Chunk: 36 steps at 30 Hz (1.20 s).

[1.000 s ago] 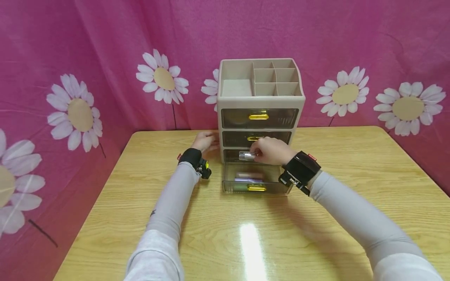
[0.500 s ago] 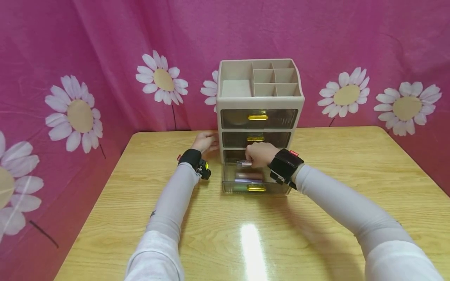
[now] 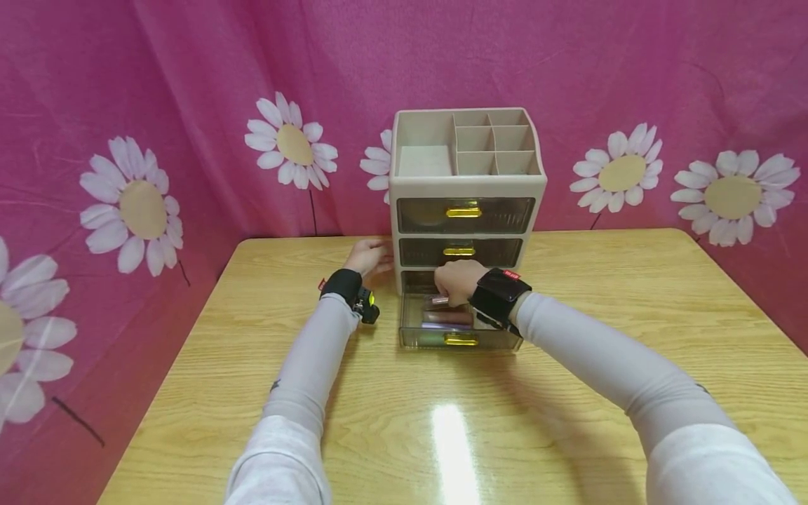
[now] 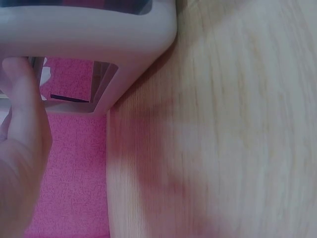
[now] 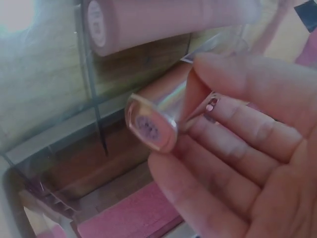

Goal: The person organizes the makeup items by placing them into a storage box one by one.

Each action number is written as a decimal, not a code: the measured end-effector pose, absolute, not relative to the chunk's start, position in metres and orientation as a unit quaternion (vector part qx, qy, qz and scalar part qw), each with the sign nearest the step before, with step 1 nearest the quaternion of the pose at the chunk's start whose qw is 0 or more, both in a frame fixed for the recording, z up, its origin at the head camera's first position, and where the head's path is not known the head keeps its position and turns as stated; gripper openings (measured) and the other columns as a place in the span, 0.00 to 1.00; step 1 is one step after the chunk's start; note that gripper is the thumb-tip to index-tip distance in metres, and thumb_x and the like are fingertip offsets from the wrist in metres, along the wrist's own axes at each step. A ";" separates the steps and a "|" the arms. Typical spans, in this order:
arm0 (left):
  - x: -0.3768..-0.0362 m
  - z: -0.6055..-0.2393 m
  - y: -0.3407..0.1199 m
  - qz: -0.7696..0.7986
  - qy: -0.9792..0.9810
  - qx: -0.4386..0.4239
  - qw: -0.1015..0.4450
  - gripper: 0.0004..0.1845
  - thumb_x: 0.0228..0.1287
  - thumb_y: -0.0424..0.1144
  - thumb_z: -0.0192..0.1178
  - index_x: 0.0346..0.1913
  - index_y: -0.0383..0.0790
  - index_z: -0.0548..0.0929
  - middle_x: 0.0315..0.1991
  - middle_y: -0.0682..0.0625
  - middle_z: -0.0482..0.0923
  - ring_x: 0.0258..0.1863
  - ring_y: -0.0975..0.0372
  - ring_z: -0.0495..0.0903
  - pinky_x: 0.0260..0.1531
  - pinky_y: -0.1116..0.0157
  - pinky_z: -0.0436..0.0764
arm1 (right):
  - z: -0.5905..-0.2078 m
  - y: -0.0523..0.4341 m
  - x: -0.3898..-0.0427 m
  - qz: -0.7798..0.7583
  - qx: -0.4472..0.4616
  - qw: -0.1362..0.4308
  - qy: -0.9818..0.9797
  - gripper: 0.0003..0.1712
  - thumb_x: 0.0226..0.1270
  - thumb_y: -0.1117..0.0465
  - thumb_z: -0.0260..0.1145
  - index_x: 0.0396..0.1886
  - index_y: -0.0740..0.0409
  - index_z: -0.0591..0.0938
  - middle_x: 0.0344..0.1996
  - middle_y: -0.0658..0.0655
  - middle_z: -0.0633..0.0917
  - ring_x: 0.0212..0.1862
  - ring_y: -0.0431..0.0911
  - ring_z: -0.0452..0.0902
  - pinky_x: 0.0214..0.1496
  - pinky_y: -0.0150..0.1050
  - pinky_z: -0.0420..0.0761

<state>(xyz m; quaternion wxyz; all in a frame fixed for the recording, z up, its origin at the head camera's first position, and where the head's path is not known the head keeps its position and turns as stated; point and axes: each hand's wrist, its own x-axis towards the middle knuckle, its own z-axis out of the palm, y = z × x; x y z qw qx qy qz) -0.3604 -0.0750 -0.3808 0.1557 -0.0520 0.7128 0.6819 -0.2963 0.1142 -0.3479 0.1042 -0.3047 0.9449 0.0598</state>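
Note:
A beige drawer organizer (image 3: 467,186) stands on the table, its bottom clear drawer (image 3: 499,341) pulled out. My right hand (image 3: 461,280) is low over that drawer. Between thumb and fingers it pinches a shiny pinkish lipstick tube (image 5: 157,106) with a round label on its end. A thicker pink tube (image 5: 163,26) lies beside it in the right wrist view, and a purple tube (image 3: 447,325) shows in the drawer's front. My left hand (image 3: 369,257) rests against the organizer's left side, its thumb (image 4: 25,94) straight along the frame in the left wrist view.
Above the pulled-out drawer are closed smoky drawers with gold handles (image 3: 463,212). Open compartments (image 3: 492,140) form the organizer's top. A pink curtain (image 3: 480,56) with printed daisies hangs behind the wooden table (image 3: 353,421).
My right hand has moved down and left, lowering the lipstick tube from in front of the organizer into the pulled-out drawer. The left hand stays against the organizer's side.

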 end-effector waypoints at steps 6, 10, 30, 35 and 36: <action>-0.433 -0.465 -0.085 0.730 0.667 -0.019 0.151 0.21 0.67 0.30 0.50 0.62 0.33 0.68 0.48 0.39 0.75 0.44 0.53 0.78 0.43 0.60 0.80 | -0.358 0.116 -0.299 0.060 -0.303 0.123 0.943 0.10 0.43 0.71 0.65 0.21 0.54 0.73 0.23 0.50 0.75 0.29 0.44 0.70 0.30 0.39 0.74; -0.438 -0.471 -0.083 0.730 0.667 -0.021 0.151 0.20 0.67 0.30 0.49 0.61 0.33 0.69 0.48 0.40 0.75 0.44 0.53 0.78 0.43 0.61 0.80 | -0.359 0.118 -0.299 0.050 -0.295 0.144 0.943 0.11 0.44 0.71 0.65 0.22 0.54 0.72 0.23 0.50 0.73 0.29 0.44 0.66 0.30 0.37 0.70; -0.533 -0.561 -0.095 0.731 0.662 -0.021 0.164 0.25 0.63 0.34 0.56 0.64 0.41 0.67 0.48 0.42 0.76 0.43 0.54 0.79 0.40 0.58 0.81 | -0.345 0.119 -0.298 0.028 -0.307 0.196 0.931 0.16 0.55 0.62 0.66 0.45 0.60 0.79 0.40 0.57 0.81 0.41 0.48 0.75 0.44 0.42 0.76; -0.485 -0.513 -0.092 0.728 0.667 -0.021 0.158 0.27 0.63 0.32 0.55 0.65 0.39 0.65 0.47 0.42 0.76 0.43 0.54 0.79 0.41 0.61 0.81 | -0.315 0.123 -0.286 -0.015 -0.356 0.233 0.905 0.24 0.62 0.59 0.62 0.55 0.66 0.73 0.46 0.64 0.79 0.48 0.53 0.75 0.50 0.45 0.76; -0.456 -0.482 -0.088 0.722 0.673 -0.029 0.158 0.26 0.64 0.31 0.53 0.66 0.37 0.63 0.48 0.41 0.75 0.45 0.54 0.78 0.43 0.62 0.80 | -0.309 0.125 -0.282 -0.028 -0.366 0.225 0.903 0.24 0.63 0.60 0.62 0.56 0.66 0.72 0.45 0.64 0.79 0.48 0.53 0.75 0.50 0.46 0.75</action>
